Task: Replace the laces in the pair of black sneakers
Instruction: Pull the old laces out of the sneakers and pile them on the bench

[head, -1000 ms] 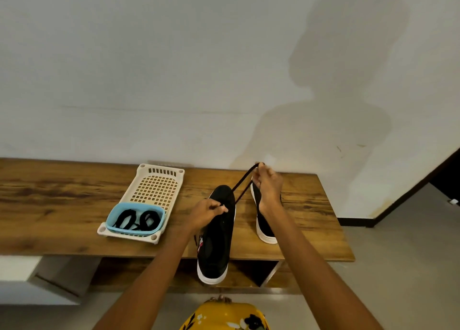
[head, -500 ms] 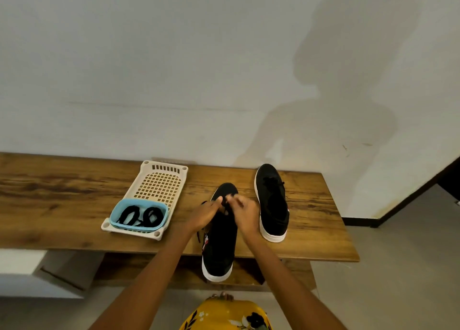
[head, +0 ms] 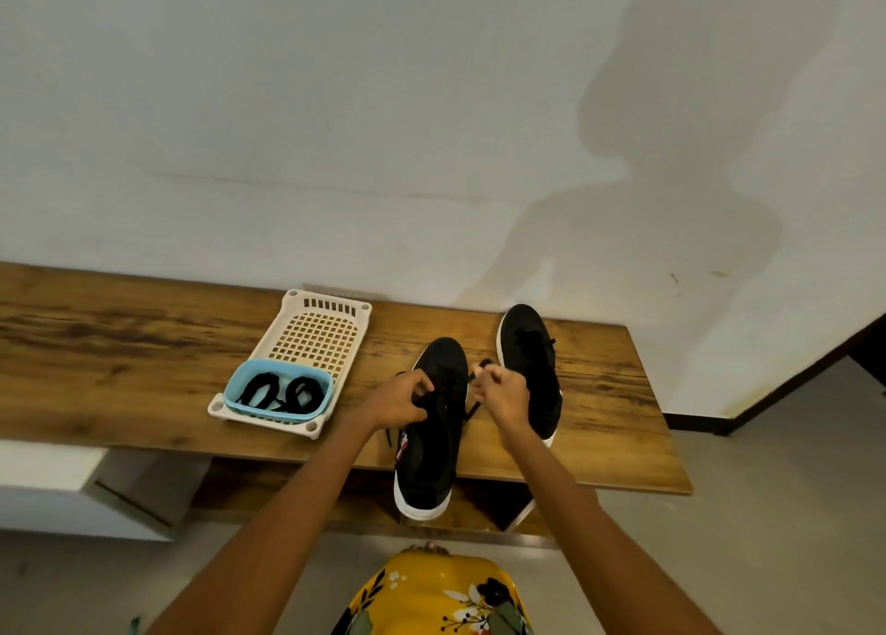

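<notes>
Left hand (head: 402, 402) and right hand (head: 504, 391) pinching black lace (head: 481, 367) over near sneaker (head: 434, 430). Second sneaker (head: 532, 361) at two o'clock on bench (head: 120, 366).

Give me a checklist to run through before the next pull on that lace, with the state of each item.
1. Left hand steadies the near sneaker: ok.
2. Right hand pinches the lace: ok.
3. Near sneaker fully on the wooden bench: not ok, heel overhangs the front edge.
4. Lace seated in the right eyelet: cannot tell.
5. Spare laces in the blue tub: ok.
6. Far sneaker clear of the hands: not ok, right hand overlaps it.
</notes>
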Available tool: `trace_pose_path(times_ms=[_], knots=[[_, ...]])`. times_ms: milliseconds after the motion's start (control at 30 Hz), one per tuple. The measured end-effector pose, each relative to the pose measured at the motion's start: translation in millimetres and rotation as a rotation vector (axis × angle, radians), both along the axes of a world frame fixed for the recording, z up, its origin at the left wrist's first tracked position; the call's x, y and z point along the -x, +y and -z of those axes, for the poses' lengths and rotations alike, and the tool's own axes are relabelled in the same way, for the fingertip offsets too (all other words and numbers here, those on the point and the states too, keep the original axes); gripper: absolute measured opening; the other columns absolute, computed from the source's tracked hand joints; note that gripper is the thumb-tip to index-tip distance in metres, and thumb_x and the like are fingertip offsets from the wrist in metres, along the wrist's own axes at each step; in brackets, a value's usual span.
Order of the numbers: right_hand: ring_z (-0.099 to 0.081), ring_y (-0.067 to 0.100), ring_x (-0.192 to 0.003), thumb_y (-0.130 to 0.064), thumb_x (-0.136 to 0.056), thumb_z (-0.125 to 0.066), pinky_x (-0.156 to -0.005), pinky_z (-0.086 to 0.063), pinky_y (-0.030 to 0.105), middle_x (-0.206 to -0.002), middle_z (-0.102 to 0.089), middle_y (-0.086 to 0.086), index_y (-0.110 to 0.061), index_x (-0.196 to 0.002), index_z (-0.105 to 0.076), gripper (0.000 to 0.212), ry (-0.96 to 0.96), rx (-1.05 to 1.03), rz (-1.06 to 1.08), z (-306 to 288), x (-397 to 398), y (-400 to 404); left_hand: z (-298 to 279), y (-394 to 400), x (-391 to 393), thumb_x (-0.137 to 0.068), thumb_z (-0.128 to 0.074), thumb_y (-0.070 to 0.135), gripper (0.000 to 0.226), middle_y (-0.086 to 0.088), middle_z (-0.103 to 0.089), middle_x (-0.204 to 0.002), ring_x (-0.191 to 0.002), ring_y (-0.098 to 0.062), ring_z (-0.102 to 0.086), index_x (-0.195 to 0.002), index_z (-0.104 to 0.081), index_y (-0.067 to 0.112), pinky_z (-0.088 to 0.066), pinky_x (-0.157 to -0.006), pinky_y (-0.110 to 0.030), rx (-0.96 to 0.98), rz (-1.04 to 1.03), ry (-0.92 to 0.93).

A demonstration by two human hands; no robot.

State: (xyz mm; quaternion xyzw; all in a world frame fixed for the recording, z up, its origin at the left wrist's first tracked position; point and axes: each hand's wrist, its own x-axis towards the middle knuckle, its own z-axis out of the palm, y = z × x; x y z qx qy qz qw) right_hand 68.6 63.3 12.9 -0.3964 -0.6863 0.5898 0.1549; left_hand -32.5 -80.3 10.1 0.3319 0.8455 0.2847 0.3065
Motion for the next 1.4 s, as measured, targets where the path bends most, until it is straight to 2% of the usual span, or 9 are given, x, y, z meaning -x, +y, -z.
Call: trace_pose_path(times_ms=[100,233,400,567,867,1067,1200,1300,1400], knots=[[-0.061,0.015,-0.079,-0.013,-0.097,-0.05,-0.072,-0.05,0.025,-0.084,-0.065,0.004,-0.008,-0.105,-0.063,0.016,-0.045,0.087,-0.046,20.2,-4.2,-17.2,2.8,3.3,-6.4,-0.081,-0.064,0.008,0.044,-0.004,-0.057,-0.113,-0.098,-0.016,-0.057,-0.122,-0.051,0.019,-0.049,-0.079,-0.026,-0.02,-0.058,0.082],[-0.059,0.017,-0.11,-0.018,-0.09,-0.061,-0.091,-0.051,0.029,-0.128,-0.057,0.008,-0.011,-0.14,-0.043,0.053,-0.045,0.119,-0.107,30.1,-11.3,-35.2,8.7,7.9,-15.5,-0.083,-0.059,0.008,0.045,-0.003,-0.06,-0.117,-0.107,-0.017,-0.057,-0.124,-0.059,0.025,-0.046,-0.089,-0.026,-0.05,-0.119,0.219],[-0.05,0.016,-0.113,-0.018,-0.081,-0.07,-0.091,-0.045,0.025,-0.127,-0.038,0.003,-0.014,-0.134,-0.041,0.061,-0.153,-0.365,-0.247,36.1,-31.3,-52.7,12.2,3.9,-21.2,-0.084,-0.057,0.009,0.044,-0.001,-0.059,-0.126,-0.11,-0.015,-0.057,-0.123,-0.061,0.028,-0.044,-0.085,-0.022,-0.062,-0.178,0.151],[-0.056,0.013,-0.095,-0.007,-0.082,-0.065,-0.076,-0.046,0.018,-0.123,-0.046,0.007,-0.013,-0.122,-0.048,0.044,-0.093,-0.351,-0.17,31.3,-38.3,-44.4,14.0,0.8,-25.3,-0.085,-0.061,0.01,0.039,0.0,-0.062,-0.121,-0.107,-0.013,-0.058,-0.122,-0.059,0.022,-0.042,-0.077,-0.018,-0.073,-0.204,0.13],[-0.046,0.023,-0.11,-0.007,-0.092,-0.047,-0.064,-0.041,0.031,-0.119,-0.046,0.006,-0.012,-0.109,-0.057,0.02,-0.371,-0.884,-0.47,13.4,10.7,-40.4,15.2,14.7,-35.7,-0.085,-0.063,0.013,0.005,0.001,-0.056,-0.084,-0.077,-0.011,-0.052,-0.088,-0.06,0.011,-0.036,-0.06,-0.018,-0.101,-0.337,0.238],[-0.059,0.026,-0.087,-0.012,-0.095,-0.049,-0.064,-0.044,0.033,-0.103,-0.056,0.006,-0.01,-0.103,-0.051,0.009,-0.293,-0.707,-0.323,20.5,14.8,-30.7,20.1,11.1,-32.8,-0.08,-0.066,0.009,0.01,0.004,-0.061,-0.07,-0.069,-0.01,-0.058,-0.074,-0.062,0.015,-0.039,-0.058,-0.016,-0.188,-0.458,0.136],[-0.065,0.023,-0.078,-0.02,-0.097,-0.048,-0.065,-0.059,0.04,-0.092,-0.061,0.012,-0.009,-0.096,-0.045,0.011,-0.139,-0.112,0.103,29.3,19.3,-19.0,21.8,5.6,-28.1,-0.084,-0.062,0.007,0.011,0.003,-0.056,-0.066,-0.063,-0.011,-0.055,-0.092,-0.061,0.015,-0.045,-0.054,-0.017,-0.183,-0.446,0.09],[-0.066,0.021,-0.077,-0.03,-0.099,-0.045,-0.066,-0.06,0.039,-0.09,-0.065,0.012,-0.009,-0.094,-0.053,0.022,-0.1,0.013,0.099,35.5,19.1,-20.4,18.8,11.7,-25.2,-0.087,-0.055,0.004,0.035,0.0,-0.064,-0.096,-0.075,-0.008,-0.056,-0.119,-0.06,0.019,-0.038,-0.058,-0.01,-0.093,-0.234,0.205],[-0.065,0.023,-0.077,-0.032,-0.099,-0.04,-0.077,-0.055,0.047,-0.078,-0.066,0.007,-0.021,-0.071,-0.059,0.036,-0.117,-0.129,-0.022,34.9,16.3,-25.2,13.8,21.7,-16.5,-0.089,-0.058,0.014,0.026,-0.002,-0.063,-0.114,-0.093,-0.014,-0.061,-0.114,-0.064,0.02,-0.043,-0.07,-0.02,0.015,-0.173,0.332]])
